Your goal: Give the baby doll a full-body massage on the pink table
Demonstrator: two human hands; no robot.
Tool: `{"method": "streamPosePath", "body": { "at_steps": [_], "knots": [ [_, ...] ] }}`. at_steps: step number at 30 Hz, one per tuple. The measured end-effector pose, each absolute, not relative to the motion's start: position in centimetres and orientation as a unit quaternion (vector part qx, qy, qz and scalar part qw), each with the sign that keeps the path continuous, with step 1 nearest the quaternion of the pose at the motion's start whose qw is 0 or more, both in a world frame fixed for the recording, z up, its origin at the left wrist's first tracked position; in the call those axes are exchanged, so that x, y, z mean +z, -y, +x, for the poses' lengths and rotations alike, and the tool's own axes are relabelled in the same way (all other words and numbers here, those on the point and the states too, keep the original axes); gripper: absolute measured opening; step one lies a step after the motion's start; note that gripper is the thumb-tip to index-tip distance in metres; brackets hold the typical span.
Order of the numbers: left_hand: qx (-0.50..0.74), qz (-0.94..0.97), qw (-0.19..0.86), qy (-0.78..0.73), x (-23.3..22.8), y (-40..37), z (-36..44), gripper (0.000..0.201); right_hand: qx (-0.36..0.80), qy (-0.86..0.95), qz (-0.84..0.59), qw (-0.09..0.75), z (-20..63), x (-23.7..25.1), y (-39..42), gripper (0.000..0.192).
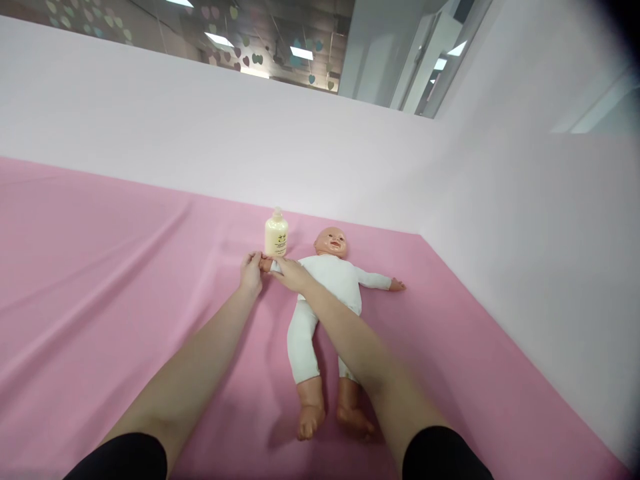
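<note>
A baby doll [334, 280] in a white suit lies on its back on the pink sheet [125, 280], head toward the far wall. My left hand [251, 272] grips the small hand of the doll's outstretched arm. My right hand [291, 272] rests on that same arm's sleeve, my forearm crossing over the doll's body. A cream-yellow lotion bottle [276, 234] stands upright just behind my hands, next to the doll's head. The doll's other arm reaches out to the right.
The pink sheet covers the whole surface and has long creases on the left. White partition walls [525, 213] close it off at the back and along the right side.
</note>
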State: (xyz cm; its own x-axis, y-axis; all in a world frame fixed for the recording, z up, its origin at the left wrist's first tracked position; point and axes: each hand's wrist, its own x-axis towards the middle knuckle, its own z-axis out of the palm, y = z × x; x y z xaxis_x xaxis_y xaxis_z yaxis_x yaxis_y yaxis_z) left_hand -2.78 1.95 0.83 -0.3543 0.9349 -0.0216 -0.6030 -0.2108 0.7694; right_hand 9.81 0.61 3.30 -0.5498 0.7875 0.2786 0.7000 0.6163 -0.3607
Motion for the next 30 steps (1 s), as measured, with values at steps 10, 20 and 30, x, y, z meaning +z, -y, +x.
{"method": "streamPosePath", "body": {
  "at_steps": [10,20,30],
  "knots": [
    [0.684,0.365,0.393,-0.494,0.2,-2.5,-4.9,0.025,0.13,0.883,-0.392,0.222,10.0,3.8,0.2,0.037],
    [0.61,0.478,0.357,-0.521,0.5,-1.7,-5.5,0.038,0.222,0.85,-0.395,0.268,13.4,4.1,6.8,0.035],
    [0.529,0.672,0.185,-0.484,1.1,1.5,-1.6,0.012,0.24,0.856,-0.415,0.195,17.7,5.5,16.2,0.036]
  ]
}}
